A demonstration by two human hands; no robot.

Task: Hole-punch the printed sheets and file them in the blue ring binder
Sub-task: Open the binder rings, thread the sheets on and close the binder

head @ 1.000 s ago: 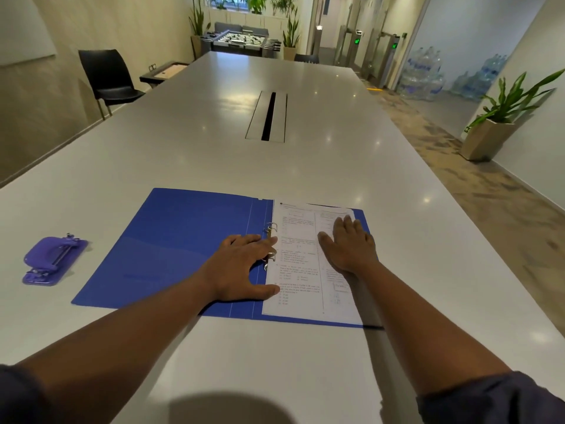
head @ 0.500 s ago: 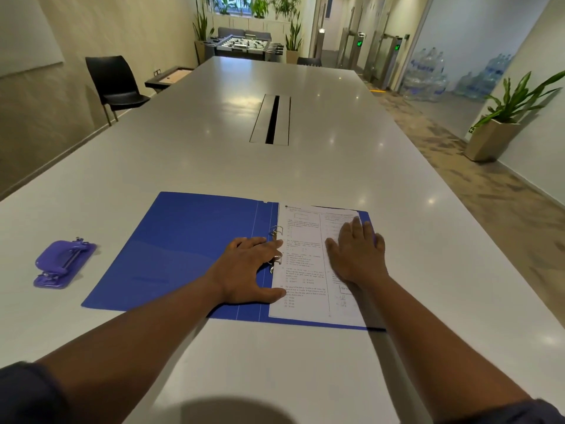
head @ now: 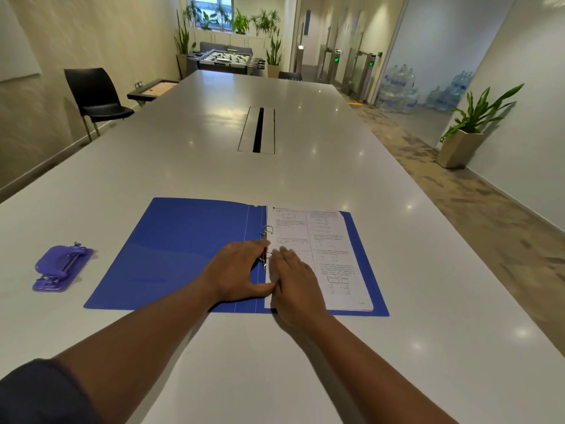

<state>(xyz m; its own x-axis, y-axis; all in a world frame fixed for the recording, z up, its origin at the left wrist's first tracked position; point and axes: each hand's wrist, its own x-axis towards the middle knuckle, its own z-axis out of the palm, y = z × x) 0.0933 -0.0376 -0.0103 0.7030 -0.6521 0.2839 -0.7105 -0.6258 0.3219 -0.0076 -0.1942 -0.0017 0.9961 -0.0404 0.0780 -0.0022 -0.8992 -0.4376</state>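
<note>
Left hand (head: 237, 272) is laid at the ring mechanism (head: 266, 244) in centre frame, fingers loosely curved toward the rings, thumb stretched along the sheet edge; whether anything is pinched cannot be told. Further left, at left-centre frame, the purple hole punch (head: 59, 266) is seen lying well apart on the desk (head: 305, 179), untouched. The blue ring binder (head: 171, 255) is spread open flat, lower centre. Printed sheets (head: 321, 249) are seated on its right half, holes on the rings. Right hand (head: 293, 281) is pressed flat on the sheets, fingers straight, nothing held. Rings are judged not fully closed.

Risks: sheet holes could be torn or skipped if the stack shifts under uneven pressing; fingertips could be caught if the rings snap shut.
</note>
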